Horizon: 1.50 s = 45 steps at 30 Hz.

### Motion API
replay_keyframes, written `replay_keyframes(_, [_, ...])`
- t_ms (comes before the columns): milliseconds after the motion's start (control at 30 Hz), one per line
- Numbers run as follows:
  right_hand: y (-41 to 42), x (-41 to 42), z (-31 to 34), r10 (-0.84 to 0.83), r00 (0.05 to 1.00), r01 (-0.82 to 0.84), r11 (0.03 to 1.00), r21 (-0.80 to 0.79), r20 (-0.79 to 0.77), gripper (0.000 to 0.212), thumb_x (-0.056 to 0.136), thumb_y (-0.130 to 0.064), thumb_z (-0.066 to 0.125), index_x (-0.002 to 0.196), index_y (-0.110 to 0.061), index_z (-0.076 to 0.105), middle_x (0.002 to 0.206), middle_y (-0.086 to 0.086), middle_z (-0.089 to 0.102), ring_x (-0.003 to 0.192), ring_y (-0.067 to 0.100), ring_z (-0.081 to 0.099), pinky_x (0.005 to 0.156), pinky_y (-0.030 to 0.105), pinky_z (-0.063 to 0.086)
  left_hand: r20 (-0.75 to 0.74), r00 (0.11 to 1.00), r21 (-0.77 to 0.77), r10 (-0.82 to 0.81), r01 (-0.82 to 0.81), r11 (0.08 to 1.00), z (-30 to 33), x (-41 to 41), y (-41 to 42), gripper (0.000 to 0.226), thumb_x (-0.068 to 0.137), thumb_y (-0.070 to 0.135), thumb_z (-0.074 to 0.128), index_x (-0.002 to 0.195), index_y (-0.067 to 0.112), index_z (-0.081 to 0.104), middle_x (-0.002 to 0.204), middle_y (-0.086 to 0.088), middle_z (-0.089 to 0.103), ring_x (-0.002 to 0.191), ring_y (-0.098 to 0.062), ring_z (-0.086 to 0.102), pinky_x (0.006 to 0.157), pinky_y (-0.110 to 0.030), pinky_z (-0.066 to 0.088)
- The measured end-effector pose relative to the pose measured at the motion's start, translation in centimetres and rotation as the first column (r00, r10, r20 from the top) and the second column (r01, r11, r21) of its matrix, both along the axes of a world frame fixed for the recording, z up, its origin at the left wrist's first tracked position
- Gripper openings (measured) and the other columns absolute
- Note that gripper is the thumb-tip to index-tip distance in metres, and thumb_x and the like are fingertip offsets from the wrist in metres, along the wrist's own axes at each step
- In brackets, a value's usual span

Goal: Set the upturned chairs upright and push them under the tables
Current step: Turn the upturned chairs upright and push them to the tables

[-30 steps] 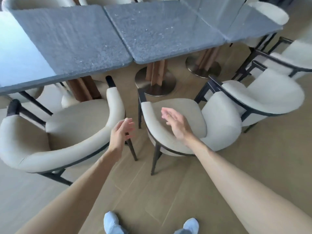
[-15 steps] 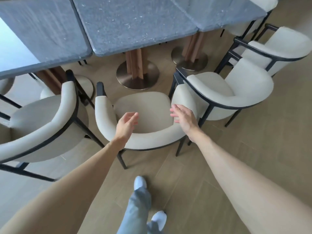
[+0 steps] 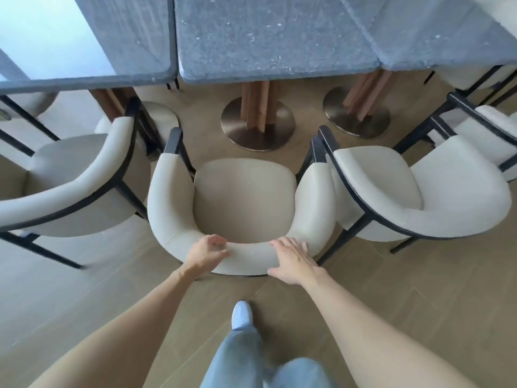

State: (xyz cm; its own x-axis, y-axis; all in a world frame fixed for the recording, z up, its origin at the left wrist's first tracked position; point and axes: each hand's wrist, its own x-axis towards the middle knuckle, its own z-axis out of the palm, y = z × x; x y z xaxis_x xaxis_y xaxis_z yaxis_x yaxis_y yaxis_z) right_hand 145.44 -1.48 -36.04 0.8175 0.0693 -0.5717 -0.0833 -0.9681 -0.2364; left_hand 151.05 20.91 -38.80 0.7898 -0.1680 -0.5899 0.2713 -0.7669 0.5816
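Observation:
A cream upholstered chair (image 3: 243, 200) with a black frame stands upright just in front of me, facing the grey stone table (image 3: 268, 37). Its seat is out from under the tabletop. My left hand (image 3: 205, 254) rests on the curved backrest with fingers curled over its top edge. My right hand (image 3: 292, 260) lies flat on the backrest to the right, fingers spread. A matching chair (image 3: 70, 186) stands upright on the left. Another chair (image 3: 419, 191) stands upright on the right.
The table's round metal base (image 3: 257, 124) with a wooden post sits on the floor ahead of the middle chair. A second base (image 3: 356, 113) is to its right. More cream chairs (image 3: 492, 127) crowd the far right. Wood floor lies behind me.
I have stepped in behind the middle chair. Both hands, held in the air before, now rest on its backrest.

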Motion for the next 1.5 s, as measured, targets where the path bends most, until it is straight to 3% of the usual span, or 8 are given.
replay_keyframes(133, [1.1, 0.2, -3.2, 0.133, 0.991, -0.133, 0.991, 0.001, -0.015, 0.086, 0.082, -0.043, 0.073, 0.149, -0.014, 0.029, 0.153, 0.007, 0.031, 0.144, 0.024, 0.025, 0.119, 0.056, 0.012, 0.082, 0.948, 0.197, -0.308, 0.288, 0.937, -1.7, -0.5, 0.7, 0.067, 0.079, 0.026, 0.075, 0.142, 0.022, 0.051, 0.148, 0.002, 0.047, 0.139, -0.017, 0.039, 0.108, -0.021, 0.023])
replay_keyframes(267, [1.8, -0.5, -6.7, 0.253, 0.968, -0.251, 0.965, -0.079, 0.01, 0.124, 0.073, -0.048, 0.082, 0.158, -0.016, -0.001, 0.165, 0.01, 0.005, 0.153, 0.035, 0.005, 0.111, 0.074, 0.002, 0.01, 0.738, 0.571, -0.675, 0.55, 0.609, -3.8, -1.1, 1.1, 0.116, 0.068, 0.047, 0.085, 0.158, 0.03, 0.014, 0.163, 0.0, 0.018, 0.153, -0.02, 0.012, 0.123, -0.042, 0.007])
replay_keyframes(333, [1.5, -1.2, -8.4, 0.283, 0.956, -0.272, 0.954, -0.126, 0.076, 0.122, 0.072, -0.042, 0.084, 0.158, -0.019, 0.0, 0.163, 0.01, 0.013, 0.152, 0.035, 0.01, 0.11, 0.074, 0.002, 0.01, 0.722, 0.647, -0.692, 0.523, 0.555, -4.9, -1.5, 0.9, 0.125, 0.062, 0.052, 0.087, 0.158, 0.03, 0.009, 0.163, -0.004, 0.016, 0.153, -0.023, 0.01, 0.124, -0.046, 0.004])
replay_keyframes(433, [0.3, -0.7, -10.2, 0.305, 0.905, -0.273, 0.951, -0.146, 0.296, 0.106, 0.07, -0.034, 0.083, 0.154, -0.027, 0.018, 0.146, 0.002, 0.037, 0.137, 0.026, 0.034, 0.114, 0.067, 0.011, 0.169, 0.68, 0.705, -0.714, 0.423, 0.569, -6.3, -0.5, 1.0, 0.113, 0.061, 0.056, 0.084, 0.152, 0.032, 0.022, 0.147, -0.006, 0.037, 0.141, -0.024, 0.03, 0.121, -0.041, 0.011])
replay_keyframes(633, [-0.8, 0.0, -11.0, 0.325, 0.872, -0.329, 0.943, -0.053, 0.367, 0.097, 0.072, -0.032, 0.081, 0.153, -0.032, 0.028, 0.139, -0.003, 0.042, 0.132, 0.024, 0.037, 0.114, 0.062, 0.012, 0.265, 0.733, 0.639, -0.626, 0.352, 0.683, -6.4, -0.4, 1.3, 0.095, 0.06, 0.043, 0.086, 0.142, 0.038, 0.039, 0.13, 0.002, 0.047, 0.123, -0.02, 0.04, 0.119, -0.03, 0.015])
replay_keyframes(900, [-1.4, 5.1, -10.4, 0.366, 0.865, -0.37, 0.927, -0.056, 0.344, 0.1, 0.073, -0.036, 0.083, 0.155, -0.032, 0.025, 0.141, -0.006, 0.041, 0.134, 0.021, 0.035, 0.115, 0.061, 0.011, 0.267, 0.763, 0.629, -0.588, 0.325, 0.707, -6.3, 3.6, 1.0, 0.081, 0.066, 0.036, 0.079, 0.137, 0.039, 0.041, 0.125, 0.0, 0.05, 0.122, -0.022, 0.041, 0.117, -0.033, 0.016])
replay_keyframes(1167, [-0.3, 11.5, -9.9, 0.399, 0.86, -0.38, 0.917, -0.124, 0.318, 0.102, 0.075, -0.04, 0.081, 0.155, -0.035, 0.018, 0.144, -0.011, 0.036, 0.135, 0.016, 0.033, 0.116, 0.059, 0.012, 0.327, 0.785, 0.537, -0.526, 0.304, 0.787, -6.9, 9.2, 2.4, 0.092, 0.057, 0.034, 0.084, 0.14, 0.037, 0.043, 0.128, 0.001, 0.047, 0.124, -0.021, 0.038, 0.117, -0.033, 0.016])
replay_keyframes(1500, [-1.0, 14.2, -10.2, 0.405, 0.865, -0.389, 0.914, -0.114, 0.296, 0.103, 0.076, -0.041, 0.08, 0.155, -0.038, 0.013, 0.151, -0.017, 0.029, 0.145, 0.009, 0.023, 0.118, 0.056, 0.003, 0.315, 0.773, 0.53, -0.551, 0.338, 0.778, -6.6, 11.9, 2.3, 0.093, 0.054, 0.048, 0.084, 0.138, 0.036, 0.044, 0.119, 0.001, 0.049, 0.122, -0.022, 0.044, 0.12, -0.041, 0.011])
